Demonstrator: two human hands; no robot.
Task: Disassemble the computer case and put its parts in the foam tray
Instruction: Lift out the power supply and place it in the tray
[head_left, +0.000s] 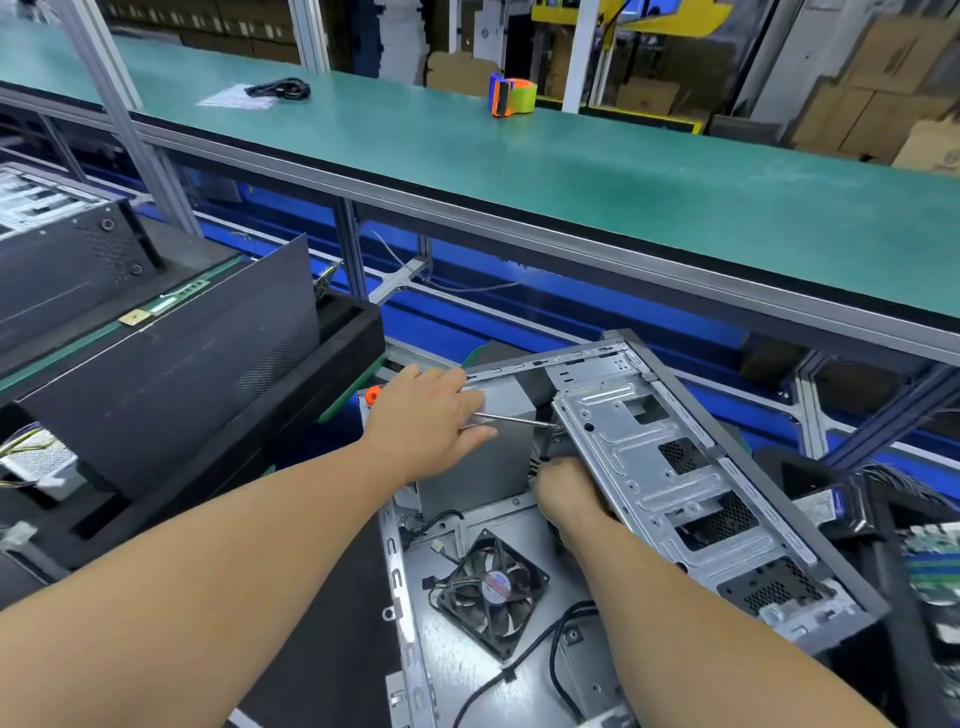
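Computer case lies open on its side, right of the foam tray. Left hand grasps a screwdriver, tip at the drive cage. Right hand reaches beneath, likely steadying; fingers hidden, cannot tell.

Open grey computer case lies beside black foam tray.
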